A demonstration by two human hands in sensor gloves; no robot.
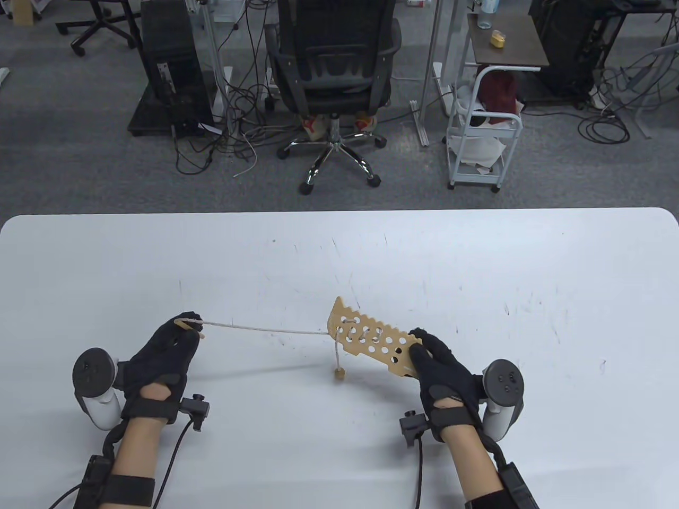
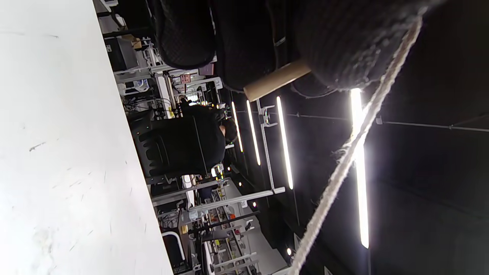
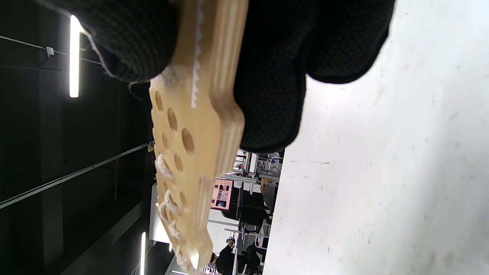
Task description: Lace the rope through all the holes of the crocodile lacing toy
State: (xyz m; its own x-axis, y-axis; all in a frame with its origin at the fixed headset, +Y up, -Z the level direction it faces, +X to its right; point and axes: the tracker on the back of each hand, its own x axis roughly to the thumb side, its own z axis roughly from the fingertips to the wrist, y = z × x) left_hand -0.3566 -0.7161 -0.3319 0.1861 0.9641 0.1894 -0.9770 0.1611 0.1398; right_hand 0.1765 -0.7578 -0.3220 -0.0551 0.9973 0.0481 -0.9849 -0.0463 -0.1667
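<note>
Rope pulled taut above the desk, well inside its edges.

My left grip pinches the wooden needle; the rope runs level to the crocodile board, which my right grip clamps by one end. A bead hangs near the white desk, with open surface all around.
</note>
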